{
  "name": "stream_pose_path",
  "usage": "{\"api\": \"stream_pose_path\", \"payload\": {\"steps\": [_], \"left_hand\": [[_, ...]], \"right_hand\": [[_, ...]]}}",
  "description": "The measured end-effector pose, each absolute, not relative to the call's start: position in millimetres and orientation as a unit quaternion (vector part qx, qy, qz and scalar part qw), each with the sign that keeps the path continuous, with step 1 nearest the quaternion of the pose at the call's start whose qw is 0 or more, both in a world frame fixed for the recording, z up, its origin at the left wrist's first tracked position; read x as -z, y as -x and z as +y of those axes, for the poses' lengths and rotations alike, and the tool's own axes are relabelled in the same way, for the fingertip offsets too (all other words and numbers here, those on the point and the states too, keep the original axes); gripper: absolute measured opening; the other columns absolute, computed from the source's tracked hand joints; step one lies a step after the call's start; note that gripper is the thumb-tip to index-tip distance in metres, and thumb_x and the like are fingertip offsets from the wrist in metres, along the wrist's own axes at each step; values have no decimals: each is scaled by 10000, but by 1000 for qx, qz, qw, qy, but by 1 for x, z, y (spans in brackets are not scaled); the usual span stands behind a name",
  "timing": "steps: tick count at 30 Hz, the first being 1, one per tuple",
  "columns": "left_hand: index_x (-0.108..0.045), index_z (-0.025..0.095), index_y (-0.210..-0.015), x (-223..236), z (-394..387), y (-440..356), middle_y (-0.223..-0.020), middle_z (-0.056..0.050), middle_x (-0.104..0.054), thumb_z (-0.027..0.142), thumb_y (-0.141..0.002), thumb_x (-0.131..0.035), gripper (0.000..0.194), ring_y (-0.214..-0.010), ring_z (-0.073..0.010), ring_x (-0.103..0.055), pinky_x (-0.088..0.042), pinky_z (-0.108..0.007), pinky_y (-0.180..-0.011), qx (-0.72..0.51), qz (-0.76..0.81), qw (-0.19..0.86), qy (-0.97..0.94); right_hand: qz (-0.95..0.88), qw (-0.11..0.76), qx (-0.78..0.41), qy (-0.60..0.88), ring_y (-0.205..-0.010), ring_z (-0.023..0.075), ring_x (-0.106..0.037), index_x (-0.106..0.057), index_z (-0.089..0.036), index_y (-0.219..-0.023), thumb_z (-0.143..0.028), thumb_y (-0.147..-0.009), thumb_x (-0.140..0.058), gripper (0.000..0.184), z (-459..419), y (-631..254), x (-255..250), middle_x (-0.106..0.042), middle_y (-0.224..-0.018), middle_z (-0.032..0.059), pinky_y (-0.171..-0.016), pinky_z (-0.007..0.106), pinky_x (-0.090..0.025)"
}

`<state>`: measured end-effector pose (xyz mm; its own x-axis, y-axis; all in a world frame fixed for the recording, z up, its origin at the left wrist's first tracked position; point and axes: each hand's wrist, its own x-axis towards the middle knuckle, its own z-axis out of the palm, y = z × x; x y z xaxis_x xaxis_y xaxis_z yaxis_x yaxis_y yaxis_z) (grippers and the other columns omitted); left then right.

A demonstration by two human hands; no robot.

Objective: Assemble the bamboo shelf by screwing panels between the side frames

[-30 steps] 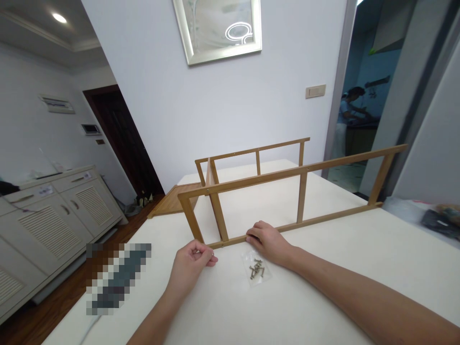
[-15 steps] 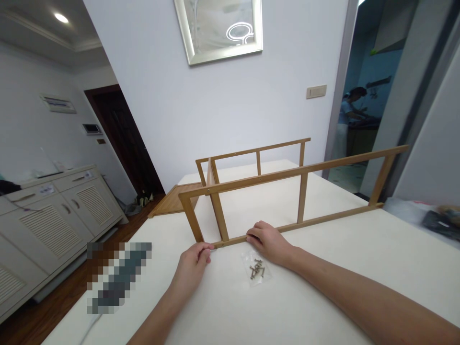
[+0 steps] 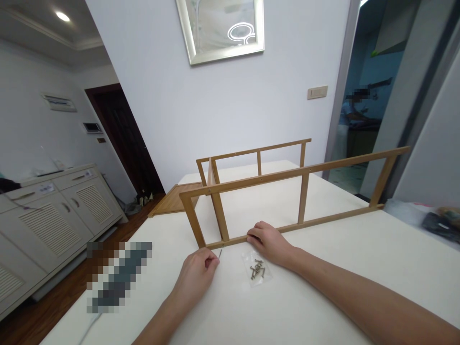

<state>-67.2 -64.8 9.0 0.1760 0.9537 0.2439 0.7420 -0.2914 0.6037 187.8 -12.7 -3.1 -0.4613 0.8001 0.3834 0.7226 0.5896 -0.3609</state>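
My left hand [image 3: 201,268] is closed in a pinch near the front left corner of a wooden frame [image 3: 251,182]. Between its fingertips a thin metal rod [image 3: 220,254] sticks out, its tip close to the frame's lower rail; it looks like the end of a hex key, the rest hidden by the fingers. My right hand [image 3: 268,239] is closed on the same lower rail, a bit further right. The frame rests on the table with two ladder-like sides joined by a cross board [image 3: 215,201]. Below my right hand lies a small clear bag [image 3: 258,272] of several screws.
A slatted wooden panel [image 3: 176,199] lies at the left edge of the white table [image 3: 323,282]. A pixelated dark object [image 3: 120,278] with a white cable is at left. Bagged items [image 3: 438,220] sit at right. A person [image 3: 348,115] stands beyond the doorway.
My left hand has drawn slightly back and turned at the corner, so the thin rod now shows off the rail, angled upward. My right hand has stayed in place.
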Motion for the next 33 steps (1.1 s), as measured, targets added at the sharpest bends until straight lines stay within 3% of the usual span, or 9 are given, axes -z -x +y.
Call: {"api": "stream_pose_path", "payload": {"steps": [33], "left_hand": [[-582, 182, -611, 6, -60, 53, -673, -18, -609, 173, -788, -473, 207, -654, -158, -560, -389, -266, -623, -306, 534, 170, -770]], "right_hand": [[-853, 263, -71, 445, -862, 192, -552, -686, -181, -919, -306, -950, -470, 251, -12, -188, 3, -619, -848, 71, -755, 306, -425]]}}
